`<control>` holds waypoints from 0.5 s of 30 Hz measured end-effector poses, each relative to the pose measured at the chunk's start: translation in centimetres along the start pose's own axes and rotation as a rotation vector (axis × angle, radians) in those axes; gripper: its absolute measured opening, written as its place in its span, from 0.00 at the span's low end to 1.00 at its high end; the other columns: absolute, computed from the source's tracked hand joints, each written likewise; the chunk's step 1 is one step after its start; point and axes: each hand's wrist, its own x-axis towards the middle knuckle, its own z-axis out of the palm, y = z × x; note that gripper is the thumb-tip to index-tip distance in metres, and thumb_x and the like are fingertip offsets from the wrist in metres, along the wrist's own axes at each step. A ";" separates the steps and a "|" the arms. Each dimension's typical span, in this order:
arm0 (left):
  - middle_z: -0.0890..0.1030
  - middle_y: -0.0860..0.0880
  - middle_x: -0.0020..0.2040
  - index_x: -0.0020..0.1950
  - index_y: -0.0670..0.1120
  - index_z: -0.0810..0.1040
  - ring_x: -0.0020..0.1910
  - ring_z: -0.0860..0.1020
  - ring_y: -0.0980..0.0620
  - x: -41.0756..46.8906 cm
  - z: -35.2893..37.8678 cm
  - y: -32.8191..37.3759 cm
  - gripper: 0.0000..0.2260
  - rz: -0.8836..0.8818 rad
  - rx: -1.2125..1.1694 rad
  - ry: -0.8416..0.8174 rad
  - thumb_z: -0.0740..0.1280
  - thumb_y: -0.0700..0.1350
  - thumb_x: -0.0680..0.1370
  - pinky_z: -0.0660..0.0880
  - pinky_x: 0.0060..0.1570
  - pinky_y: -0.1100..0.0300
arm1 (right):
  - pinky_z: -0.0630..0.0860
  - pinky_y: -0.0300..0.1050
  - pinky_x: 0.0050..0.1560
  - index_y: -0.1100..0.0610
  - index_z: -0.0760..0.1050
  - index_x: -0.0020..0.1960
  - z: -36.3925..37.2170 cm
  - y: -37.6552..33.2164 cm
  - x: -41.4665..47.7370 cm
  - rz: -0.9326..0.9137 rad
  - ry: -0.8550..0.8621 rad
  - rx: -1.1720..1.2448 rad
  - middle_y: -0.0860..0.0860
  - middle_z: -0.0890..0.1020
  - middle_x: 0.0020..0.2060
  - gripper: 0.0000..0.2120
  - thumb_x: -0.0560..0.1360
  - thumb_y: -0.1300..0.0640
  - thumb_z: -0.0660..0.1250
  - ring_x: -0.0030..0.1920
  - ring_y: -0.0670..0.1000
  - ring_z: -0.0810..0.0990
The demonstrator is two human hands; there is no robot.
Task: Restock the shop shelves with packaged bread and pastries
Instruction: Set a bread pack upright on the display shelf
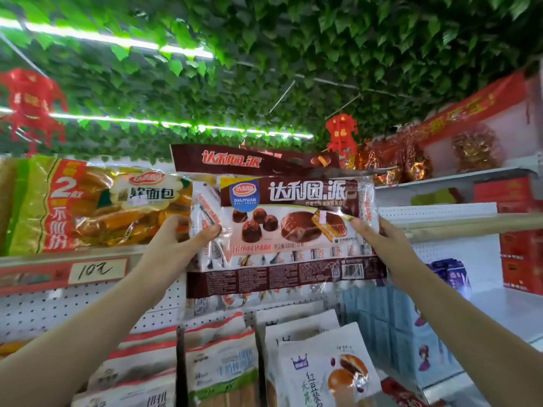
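I hold a big brown and clear bag of chocolate pies (282, 227) up at the level of the top shelf (35, 268). My left hand (179, 239) grips its left edge and my right hand (379, 245) grips its right edge. Another brown pie bag (252, 161) lies on the shelf just behind and above it. To the left on the same shelf lies a yellow-green bag of soft bread (97, 204). The bottom of the held bag hangs over the shelf's front edge.
A handwritten price tag (97, 270) sits on the red shelf strip. Below hang white bread and pastry packs (320, 368) and sliced bread bags (217, 365). Blue packs (390, 324) and red boxes (520, 259) stand on the right. Green leaves and red lanterns (342, 133) hang overhead.
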 end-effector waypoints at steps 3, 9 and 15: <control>0.84 0.47 0.49 0.61 0.48 0.71 0.37 0.84 0.53 0.9 0.3 -0.1 0.21 0.026 -0.017 0.001 0.72 0.55 0.74 0.77 0.29 0.62 | 0.78 0.42 0.47 0.48 0.77 0.60 0.1 -0.5 1.0 -0.043 0.021 -0.027 0.45 0.84 0.50 0.16 0.75 0.44 0.70 0.48 0.43 0.82; 0.84 0.49 0.48 0.61 0.48 0.70 0.38 0.84 0.54 2.1 1.0 0.2 0.20 0.034 0.021 0.008 0.71 0.54 0.75 0.81 0.36 0.58 | 0.73 0.53 0.63 0.49 0.76 0.63 0.3 -0.6 3.1 -0.073 0.023 -0.063 0.44 0.82 0.53 0.22 0.73 0.40 0.69 0.58 0.51 0.79; 0.82 0.50 0.53 0.62 0.49 0.70 0.49 0.83 0.51 4.3 2.8 1.0 0.23 0.062 0.076 0.040 0.71 0.58 0.73 0.80 0.47 0.53 | 0.73 0.64 0.65 0.47 0.75 0.67 -1.1 0.5 7.0 -0.085 -0.022 0.034 0.49 0.82 0.60 0.41 0.60 0.29 0.75 0.62 0.57 0.79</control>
